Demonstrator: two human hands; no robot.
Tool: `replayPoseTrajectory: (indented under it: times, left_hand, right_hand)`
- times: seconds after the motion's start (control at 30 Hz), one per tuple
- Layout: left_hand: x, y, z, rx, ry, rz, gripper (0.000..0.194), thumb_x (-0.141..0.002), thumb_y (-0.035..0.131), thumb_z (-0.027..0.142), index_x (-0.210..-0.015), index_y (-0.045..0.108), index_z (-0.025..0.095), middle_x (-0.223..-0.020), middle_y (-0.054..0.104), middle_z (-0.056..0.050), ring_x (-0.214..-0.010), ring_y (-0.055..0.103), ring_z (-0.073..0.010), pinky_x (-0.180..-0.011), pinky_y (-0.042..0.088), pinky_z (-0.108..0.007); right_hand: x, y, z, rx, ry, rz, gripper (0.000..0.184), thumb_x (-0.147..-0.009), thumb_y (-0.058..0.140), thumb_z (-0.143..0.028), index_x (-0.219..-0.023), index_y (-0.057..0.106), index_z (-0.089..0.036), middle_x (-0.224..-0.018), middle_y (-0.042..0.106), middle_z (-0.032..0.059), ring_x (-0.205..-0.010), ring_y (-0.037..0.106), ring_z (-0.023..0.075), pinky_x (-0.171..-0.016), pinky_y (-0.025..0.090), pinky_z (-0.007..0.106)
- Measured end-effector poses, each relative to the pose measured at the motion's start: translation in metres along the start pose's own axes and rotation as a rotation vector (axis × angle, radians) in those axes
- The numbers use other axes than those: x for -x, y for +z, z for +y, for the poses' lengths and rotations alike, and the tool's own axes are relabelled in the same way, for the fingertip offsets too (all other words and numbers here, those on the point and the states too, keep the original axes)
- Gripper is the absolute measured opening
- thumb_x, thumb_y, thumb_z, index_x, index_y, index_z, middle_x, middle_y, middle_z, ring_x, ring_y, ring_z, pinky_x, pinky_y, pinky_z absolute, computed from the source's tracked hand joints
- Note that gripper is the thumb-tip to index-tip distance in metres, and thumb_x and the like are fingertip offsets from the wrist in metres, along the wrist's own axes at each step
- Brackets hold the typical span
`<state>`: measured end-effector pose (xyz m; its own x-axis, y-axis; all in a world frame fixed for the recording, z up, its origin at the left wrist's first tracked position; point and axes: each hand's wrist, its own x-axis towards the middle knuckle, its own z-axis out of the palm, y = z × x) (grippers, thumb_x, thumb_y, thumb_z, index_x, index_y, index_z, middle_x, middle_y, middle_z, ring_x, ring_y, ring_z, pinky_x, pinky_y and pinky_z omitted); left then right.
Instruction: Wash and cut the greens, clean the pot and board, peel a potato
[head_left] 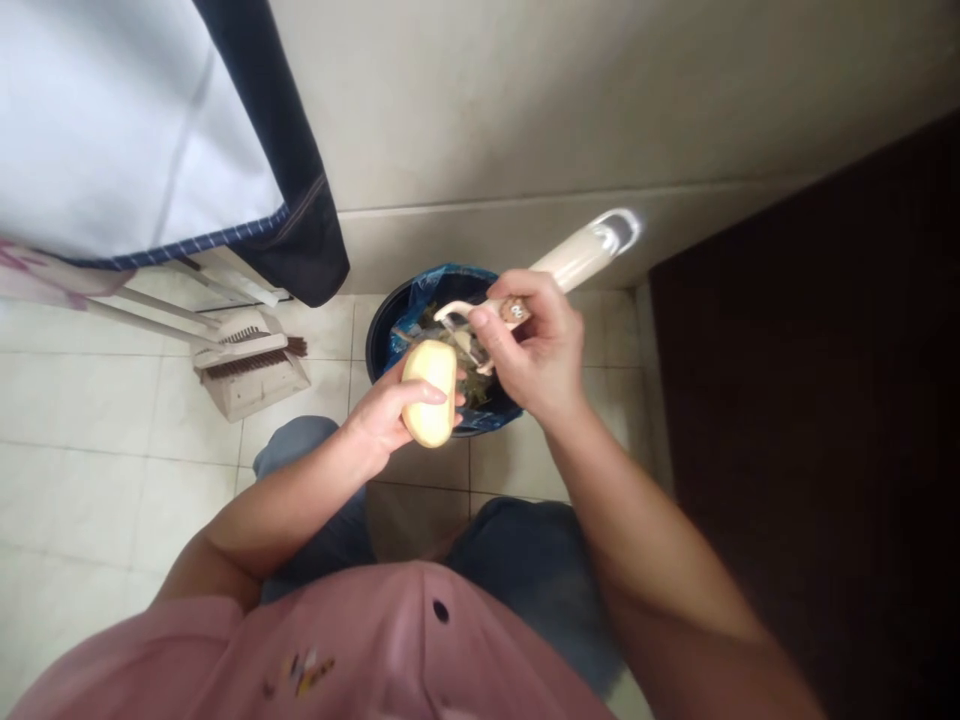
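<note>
A pale yellow peeled potato (429, 415) rests in my left hand (384, 412), with the thumb across its front and the fingers around its back. My right hand (541, 345) grips a cream-coloured peeler (574, 258) by its handle. The Y-shaped head of the peeler points left, just above and right of the potato, apart from it. Both hands are over a round dark bin (373, 345) lined with a blue plastic bag (409, 318). Peelings and greenish scraps (480, 388) lie inside the bin, partly hidden by my hands.
A dustpan and brush (255, 375) stand on the tiled floor (97, 400) at left. Cloth with a dark blue border (300, 220) hangs above them. A pale wall (487, 110) rises behind the bin, and a dark brown panel (810, 400) stands at right.
</note>
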<state>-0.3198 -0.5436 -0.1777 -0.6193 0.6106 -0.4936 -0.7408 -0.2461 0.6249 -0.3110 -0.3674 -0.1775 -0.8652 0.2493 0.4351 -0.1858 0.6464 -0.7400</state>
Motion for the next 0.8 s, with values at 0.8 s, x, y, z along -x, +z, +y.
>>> replayPoseTrajectory:
  times: [0.8]
  left_hand:
    - [0.0,-0.001,0.012,-0.29,0.377,0.27,0.073,-0.045,0.097,0.015,-0.1,0.051,0.025,-0.111,0.065,0.001,-0.114,0.062,-0.0205,-0.092,0.05,-0.025]
  right_hand:
    - [-0.004,0.01,0.008,-0.571,0.416,-0.153,0.052,-0.095,0.042,-0.08,-0.112,0.052,-0.031,-0.093,0.075,0.0037,-0.081,0.075,0.0229,-0.061,0.059,0.034]
